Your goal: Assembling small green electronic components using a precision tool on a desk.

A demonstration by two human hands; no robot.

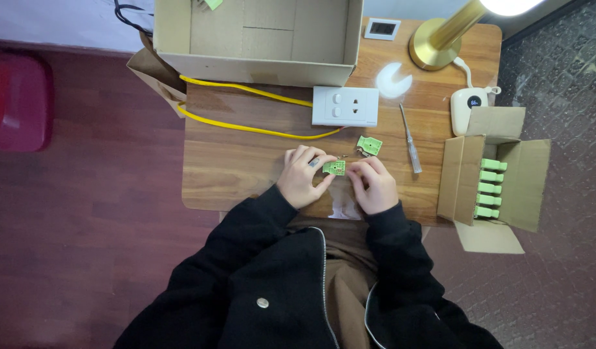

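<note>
My left hand (302, 178) and my right hand (373, 184) meet over the front of the wooden table (233, 161). Between their fingertips sits a small green connector block (335, 167), pinched from both sides. A second green block (369, 145) lies on the wood just beyond my right hand, with a tiny metal part beside it. A slim screwdriver (410, 137) rests to the right of that block. Black jacket sleeves cover both wrists.
A white switch-and-socket panel (345, 106) with yellow wires (246, 127) lies mid-table. Behind it stands a large open cardboard box (259, 61). A small carton (492, 178) holding several green blocks sits at right. A brass lamp base (433, 45) and white gadget (469, 106) stand far right.
</note>
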